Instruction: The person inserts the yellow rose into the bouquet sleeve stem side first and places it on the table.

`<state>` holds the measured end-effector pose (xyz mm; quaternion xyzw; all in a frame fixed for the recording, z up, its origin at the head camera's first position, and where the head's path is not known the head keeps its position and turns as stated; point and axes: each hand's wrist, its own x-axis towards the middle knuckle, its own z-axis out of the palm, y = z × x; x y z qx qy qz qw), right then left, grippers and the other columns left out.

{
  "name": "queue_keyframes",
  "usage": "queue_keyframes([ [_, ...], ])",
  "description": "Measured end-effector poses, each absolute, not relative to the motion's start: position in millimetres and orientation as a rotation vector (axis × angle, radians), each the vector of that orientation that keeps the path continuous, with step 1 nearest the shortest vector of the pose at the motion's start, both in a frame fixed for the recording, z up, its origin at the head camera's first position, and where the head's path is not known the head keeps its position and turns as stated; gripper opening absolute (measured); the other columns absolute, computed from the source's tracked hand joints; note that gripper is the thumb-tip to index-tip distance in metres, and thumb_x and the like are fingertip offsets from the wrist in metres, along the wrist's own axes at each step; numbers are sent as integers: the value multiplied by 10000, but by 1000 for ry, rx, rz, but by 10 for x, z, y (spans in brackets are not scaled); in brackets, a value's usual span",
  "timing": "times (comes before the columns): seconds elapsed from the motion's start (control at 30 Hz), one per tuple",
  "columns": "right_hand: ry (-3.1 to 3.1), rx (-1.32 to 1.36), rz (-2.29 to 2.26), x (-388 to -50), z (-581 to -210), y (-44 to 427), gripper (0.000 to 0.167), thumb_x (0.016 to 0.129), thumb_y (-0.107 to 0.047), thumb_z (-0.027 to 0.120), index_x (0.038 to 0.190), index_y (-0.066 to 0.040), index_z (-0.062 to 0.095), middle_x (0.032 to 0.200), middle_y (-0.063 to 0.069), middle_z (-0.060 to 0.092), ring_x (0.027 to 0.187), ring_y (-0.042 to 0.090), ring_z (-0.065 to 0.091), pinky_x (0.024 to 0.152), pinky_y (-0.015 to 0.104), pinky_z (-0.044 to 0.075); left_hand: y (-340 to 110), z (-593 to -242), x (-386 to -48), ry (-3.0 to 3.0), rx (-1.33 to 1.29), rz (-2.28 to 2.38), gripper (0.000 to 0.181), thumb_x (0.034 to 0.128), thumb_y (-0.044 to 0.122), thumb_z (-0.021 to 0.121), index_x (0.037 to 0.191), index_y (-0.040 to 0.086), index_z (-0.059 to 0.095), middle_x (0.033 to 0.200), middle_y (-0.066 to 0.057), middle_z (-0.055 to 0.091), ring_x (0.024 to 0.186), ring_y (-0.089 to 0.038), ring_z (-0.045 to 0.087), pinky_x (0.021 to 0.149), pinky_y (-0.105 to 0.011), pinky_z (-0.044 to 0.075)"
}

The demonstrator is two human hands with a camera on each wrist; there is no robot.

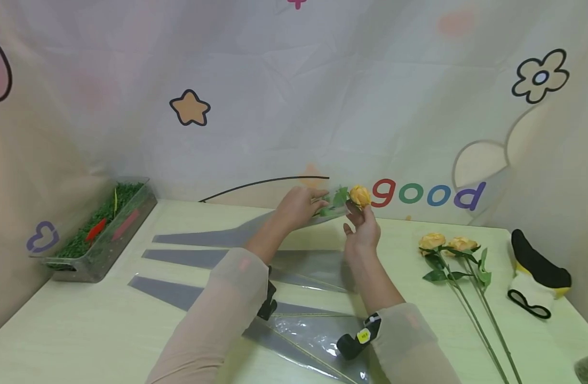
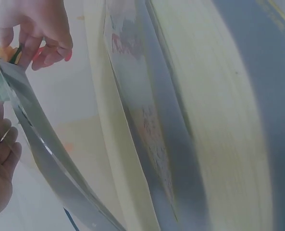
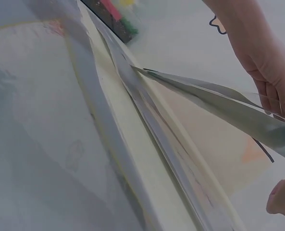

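A yellow rose (image 1: pixel 359 196) with green leaves sits at the mouth of a clear grey-edged flower sleeve (image 2: pixel 46 154), above the table's back edge. My left hand (image 1: pixel 299 205) pinches the sleeve near the leaves. From the right, my right hand (image 1: pixel 363 232) holds the rose just under its bloom; in the left wrist view its fingertips (image 2: pixel 29 50) are by the sleeve's rim. The right wrist view shows the narrow sleeve slanting towards the left hand (image 3: pixel 274 82). The stem inside is hard to see.
Two more flat sleeves (image 1: pixel 313 261) (image 1: pixel 323 333) lie on the table under my arms. To the right lie two yellow roses (image 1: pixel 432 241) (image 1: pixel 462 244) beside a black-and-white cloth item (image 1: pixel 539 272). A clear bin (image 1: pixel 130 224) with artificial grass stands at the left. A printed curtain hangs behind.
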<state>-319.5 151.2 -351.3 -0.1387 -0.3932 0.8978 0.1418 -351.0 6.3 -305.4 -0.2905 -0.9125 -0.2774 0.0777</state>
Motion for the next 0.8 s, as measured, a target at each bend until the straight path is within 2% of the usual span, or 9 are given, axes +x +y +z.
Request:
queue_keyframes([
  [0.13,-1154,-437,2588,-3205,-3500,1546,273,1001,-315,394,1120,-134,560,872,-63,702,927,136,456,779,303,303,65,-3068,-3516,-2726,-870,-860,396,913,243,588,1283,105,562,486,-24,498,398,-76,256,540,-229,374],
  [0.37,-1221,-435,2563,-3211,-3493,1583,336,1003,-266,411,1322,-176,462,1030,-38,673,979,136,440,818,305,304,65,-3062,-3513,-2729,-858,-908,403,913,254,581,1292,120,555,551,-2,546,406,-78,289,531,-227,366],
  [0.43,-1217,-443,2555,-3218,-3493,1590,312,1002,-261,413,1283,-155,496,993,-33,678,970,140,447,817,306,312,65,-3060,-3512,-2725,-859,-918,401,912,252,583,1288,117,558,553,-16,553,408,-78,286,526,-227,360],
  [0.53,-1202,-446,2547,-3223,-3491,1595,277,996,-300,424,1125,-110,579,893,-28,688,947,150,453,811,316,310,65,-3061,-3515,-2718,-857,-922,401,908,253,585,1282,113,564,574,-18,568,410,-74,279,517,-223,349],
  [0.63,-1188,-451,2547,-3224,-3483,1595,310,988,-347,428,1007,-98,613,825,-27,686,927,152,459,816,323,301,66,-3062,-3516,-2712,-854,-918,398,904,252,590,1276,111,570,576,-12,569,412,-73,267,505,-221,337],
  [0.8,-1211,-488,2545,-3218,-3469,1590,304,974,-378,444,1034,-127,605,868,-29,686,959,148,453,836,322,298,65,-3064,-3516,-2704,-855,-915,398,901,256,593,1267,100,577,605,-36,596,412,-71,263,502,-222,331],
])
